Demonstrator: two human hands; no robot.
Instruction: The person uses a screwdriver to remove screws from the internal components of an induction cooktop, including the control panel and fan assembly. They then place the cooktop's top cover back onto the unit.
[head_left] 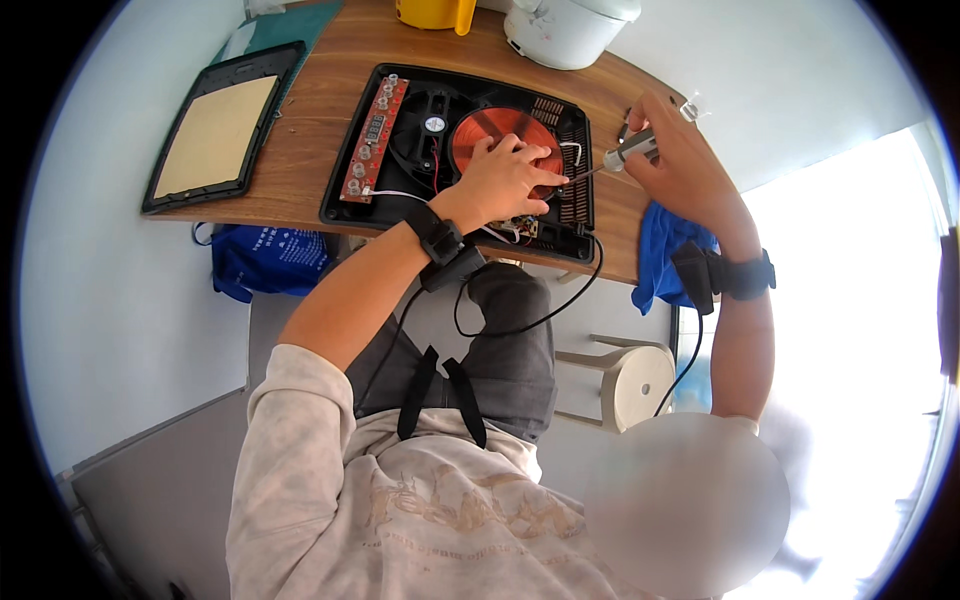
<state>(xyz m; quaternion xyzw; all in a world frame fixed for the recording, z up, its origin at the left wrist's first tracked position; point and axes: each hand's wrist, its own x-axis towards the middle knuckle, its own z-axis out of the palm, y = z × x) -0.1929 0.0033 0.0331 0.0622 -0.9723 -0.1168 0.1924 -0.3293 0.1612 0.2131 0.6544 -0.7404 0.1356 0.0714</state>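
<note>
An opened induction cooker lies on the wooden table [300, 130], its black lower housing [345, 190] exposing a copper coil [490, 122], a black fan [408, 150] and a red control board [376, 130]. My left hand [500, 178] rests over the coil with fingers spread, partly covering it. A fingertip is close to the screwdriver's tip; whether they touch I cannot tell. In my right hand [685, 170] is a screwdriver [630, 150] with a grey handle, its thin shaft pointing left toward the coil's right edge. What lies under the tip is too small to make out.
Left of the cooker lies a black panel [255, 70] with a tan sheet, partly on a green mat [318, 22]. Behind stand a white lidded pot [560, 38] and yellow container [425, 12]. A black cord [600, 262] hangs off the front edge. Blue cloth [660, 245] hangs right.
</note>
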